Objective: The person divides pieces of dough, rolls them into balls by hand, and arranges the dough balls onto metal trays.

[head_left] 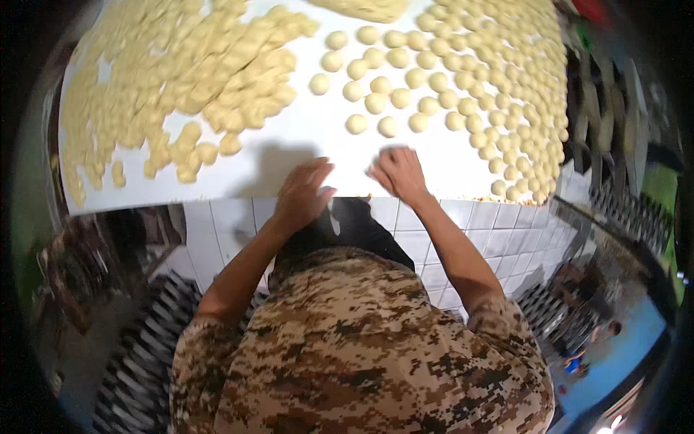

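Note:
My left hand (pixel 303 192) is over the near edge of the white table (pixel 303 137), its fingers stretched out and the thumb apart, with nothing visible in it. To its right, my right hand (pixel 400 173) rests low over the tabletop with the fingers curled in. Whatever lies under those fingers, if anything, is hidden. Just beyond the right hand sits a round, pale yellow dough ball (pixel 388 127), with another dough ball (pixel 356 124) to its left. Farther left, irregular cut dough pieces (pixel 206 152) lie in a loose heap.
Rows of dough balls (pixel 499 118) cover the right side of the table. A large dough lump (pixel 365 7) lies at the far edge. White tiles (pixel 495 235) face the near side below the tabletop. Dark slatted racks (pixel 144 362) stand at lower left, with more racks at right.

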{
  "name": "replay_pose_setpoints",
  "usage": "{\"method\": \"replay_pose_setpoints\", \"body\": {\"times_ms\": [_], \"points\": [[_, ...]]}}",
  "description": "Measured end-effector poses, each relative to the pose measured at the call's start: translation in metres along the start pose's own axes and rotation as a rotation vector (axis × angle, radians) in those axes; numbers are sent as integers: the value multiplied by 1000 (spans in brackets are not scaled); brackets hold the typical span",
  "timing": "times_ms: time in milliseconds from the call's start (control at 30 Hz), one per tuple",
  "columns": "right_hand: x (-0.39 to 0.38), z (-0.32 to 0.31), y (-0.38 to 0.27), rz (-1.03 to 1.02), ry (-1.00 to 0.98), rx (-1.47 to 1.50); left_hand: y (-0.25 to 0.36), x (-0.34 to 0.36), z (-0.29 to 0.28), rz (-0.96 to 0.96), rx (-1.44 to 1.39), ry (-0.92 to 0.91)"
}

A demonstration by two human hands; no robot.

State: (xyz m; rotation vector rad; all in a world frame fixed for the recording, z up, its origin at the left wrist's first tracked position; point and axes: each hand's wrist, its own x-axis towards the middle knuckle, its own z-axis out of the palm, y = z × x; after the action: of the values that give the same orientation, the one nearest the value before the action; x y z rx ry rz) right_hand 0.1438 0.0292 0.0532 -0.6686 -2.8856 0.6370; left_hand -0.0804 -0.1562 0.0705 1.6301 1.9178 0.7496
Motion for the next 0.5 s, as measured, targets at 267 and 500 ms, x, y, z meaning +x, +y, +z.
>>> {"method": "replay_pose_setpoints", "body": {"times_ms": [267,500], "points": [[-12,26,14,19,71,477,29,-45,2,-57,32,175],[-27,33,-5,-173,353,259,53,-34,7,-7,-8,85]]}}
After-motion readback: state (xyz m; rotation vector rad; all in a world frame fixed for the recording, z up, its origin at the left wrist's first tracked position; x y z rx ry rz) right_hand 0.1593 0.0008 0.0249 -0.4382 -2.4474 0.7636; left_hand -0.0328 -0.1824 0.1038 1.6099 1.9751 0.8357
